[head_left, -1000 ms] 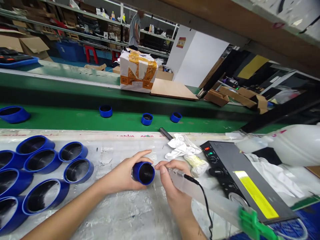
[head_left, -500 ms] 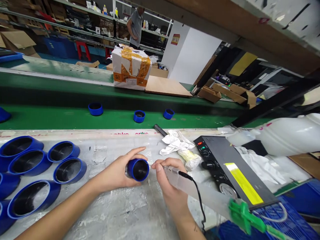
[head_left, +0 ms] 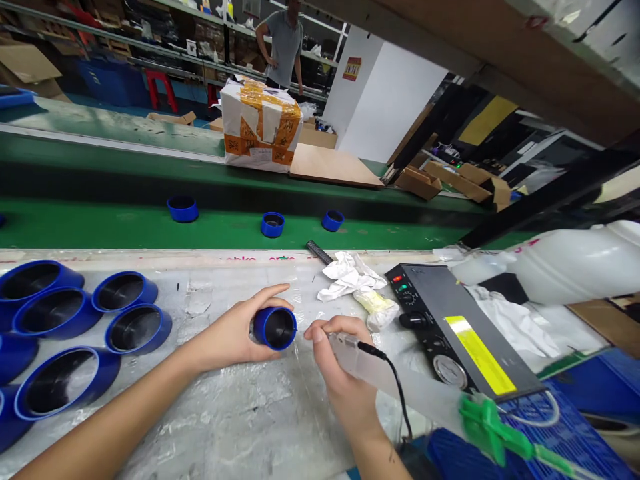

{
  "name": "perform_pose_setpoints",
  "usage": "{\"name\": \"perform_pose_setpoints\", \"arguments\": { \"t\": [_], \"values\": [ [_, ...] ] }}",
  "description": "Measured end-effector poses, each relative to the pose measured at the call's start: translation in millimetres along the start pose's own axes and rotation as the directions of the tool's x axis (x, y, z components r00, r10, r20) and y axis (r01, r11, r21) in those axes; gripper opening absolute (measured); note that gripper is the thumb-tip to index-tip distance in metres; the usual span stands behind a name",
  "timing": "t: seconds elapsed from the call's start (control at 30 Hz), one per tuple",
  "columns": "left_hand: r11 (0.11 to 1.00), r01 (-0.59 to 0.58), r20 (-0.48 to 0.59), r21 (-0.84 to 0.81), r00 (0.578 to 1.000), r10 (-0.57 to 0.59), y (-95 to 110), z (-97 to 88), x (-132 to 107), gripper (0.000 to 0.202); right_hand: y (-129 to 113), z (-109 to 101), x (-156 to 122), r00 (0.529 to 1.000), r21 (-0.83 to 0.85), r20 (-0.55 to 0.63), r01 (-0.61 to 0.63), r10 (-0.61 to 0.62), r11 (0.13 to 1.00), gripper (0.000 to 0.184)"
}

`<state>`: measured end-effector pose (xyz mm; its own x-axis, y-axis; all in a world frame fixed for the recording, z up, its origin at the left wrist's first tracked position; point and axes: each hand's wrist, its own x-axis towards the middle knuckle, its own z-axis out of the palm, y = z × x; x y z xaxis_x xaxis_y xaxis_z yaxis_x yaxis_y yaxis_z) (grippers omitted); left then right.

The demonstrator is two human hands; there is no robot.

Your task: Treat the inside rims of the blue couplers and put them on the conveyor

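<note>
My left hand (head_left: 245, 330) is wrapped round a small blue cup-like ring (head_left: 280, 328), its dark inside tilted toward me and to the right. In my right hand (head_left: 345, 373) is a translucent dispensing syringe (head_left: 400, 380) with a green cap and hose at its rear and a black cable along it. The syringe's front end points left, close to the ring's right rim; my fingers partly hide its tip, and I cannot tell whether it touches. Several more blue rings (head_left: 133, 330) stand on the plastic-covered bench (head_left: 225, 413) left of my left forearm.
A dispenser control box (head_left: 475, 333) with lit lamps and a gauge lies right, beside crumpled white tissues (head_left: 350, 275) and a white jug (head_left: 575, 263). Blue rings (head_left: 273, 225) sit on the green conveyor belt (head_left: 225, 230). Behind are a taped carton (head_left: 260, 127) and a standing person (head_left: 284, 47).
The rings on the belt have shifted left. The held ring has turned slightly, and the syringe stays near it. The person in the background has turned and moved a little right.
</note>
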<state>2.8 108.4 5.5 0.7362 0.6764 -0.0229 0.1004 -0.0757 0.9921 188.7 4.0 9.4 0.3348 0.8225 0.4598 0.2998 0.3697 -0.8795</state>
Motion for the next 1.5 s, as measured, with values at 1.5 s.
{"name": "perform_pose_setpoints", "arguments": {
  "t": [1.5],
  "values": [
    [0.997, -0.077, 0.131, -0.005, 0.988, 0.077, 1.7, -4.9, -0.4, 0.092, -16.0, 29.6, -10.9, 0.991, 0.093, 0.125, -0.068, 0.056, 0.993, 0.014]
  ]
}}
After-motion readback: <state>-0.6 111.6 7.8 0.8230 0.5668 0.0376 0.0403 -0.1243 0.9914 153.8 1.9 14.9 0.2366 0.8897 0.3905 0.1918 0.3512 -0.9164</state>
